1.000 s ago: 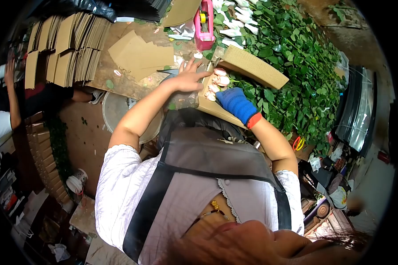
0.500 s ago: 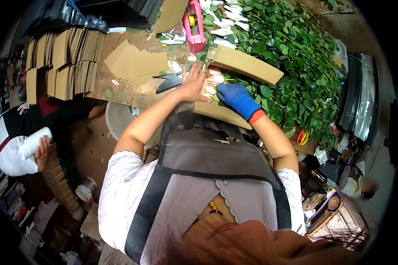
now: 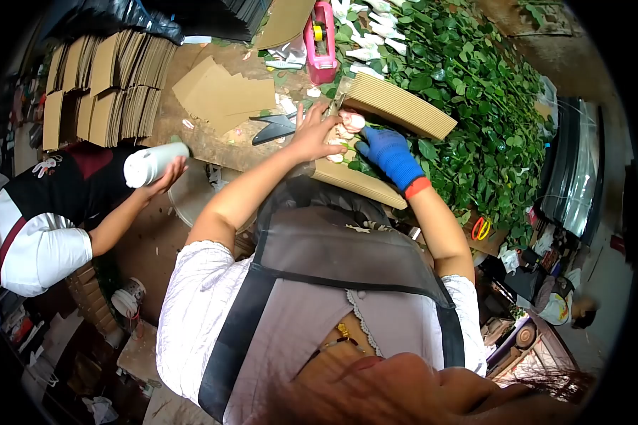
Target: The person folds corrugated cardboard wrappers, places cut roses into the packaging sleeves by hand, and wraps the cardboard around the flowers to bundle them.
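My bare left hand [image 3: 315, 133] has its fingers spread over the left end of pale pink rose heads [image 3: 350, 122], which lie in an opened corrugated cardboard wrap [image 3: 398, 105]. My right hand [image 3: 390, 154], in a blue knitted glove with a red cuff, is at the roses' right side; its thumb and forefinger are apart, with nothing visible held between them. The wrap's lower flap [image 3: 358, 185] lies along the table edge near my apron. Black-bladed scissors [image 3: 273, 129] lie left of my left hand.
Flat cardboard sheets [image 3: 223, 95] and a pink tape dispenser [image 3: 321, 44] lie on the table. Leafy stems [image 3: 475, 113] are heaped at the right, by red-yellow scissors handles [image 3: 481, 228]. Cardboard stacks [image 3: 110, 88] stand left. A co-worker holds a white cylindrical object [image 3: 154, 163].
My left hand has shifted over the roses, and its thumb now reaches lower. The gloved hand's thumb and forefinger have parted. The co-worker has come nearer with the white object.
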